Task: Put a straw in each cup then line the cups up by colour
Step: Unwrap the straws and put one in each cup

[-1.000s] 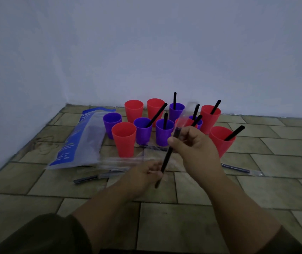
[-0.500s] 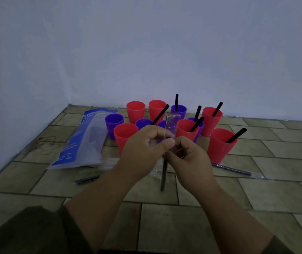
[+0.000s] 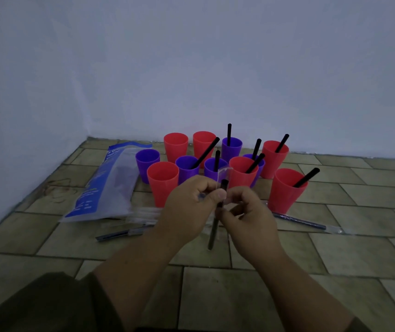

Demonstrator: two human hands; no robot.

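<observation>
Black straw (image 3: pixel 213 232): held between both hands, in the air in front of the cups; long axis near upright, top end tipped slightly right and away, lower end pointing down at the tiles
Clear wrapper (image 3: pixel 224 170): thin film standing up past the straw's top end
Left hand (image 3: pixel 189 207): fingers curled, thumb and forefinger pinching the straw's upper part
Right hand (image 3: pixel 249 218): fingers curled, thumb pressed on the shaft just below the left thumb
Writing: blue-and-clear packet (image 3: pixel 105 185) lay on the floor left of the cups; its white print was too blurred to read
Red cups (image 3: pixel 163 182): six, upright, mixed in a loose cluster near the wall
Purple cups (image 3: pixel 147 161): five, upright among the red ones
Straws in cups (image 3: pixel 307 177): seven, black; most leaned up and to the right, while the one in the back purple cup stood almost vertical
Wrapped straws (image 3: pixel 304 221): one lay flat right of the hands, another (image 3: pixel 124 233) flat on the left, both lengthwise across the tiled floor (image 3: pixel 239 295)
</observation>
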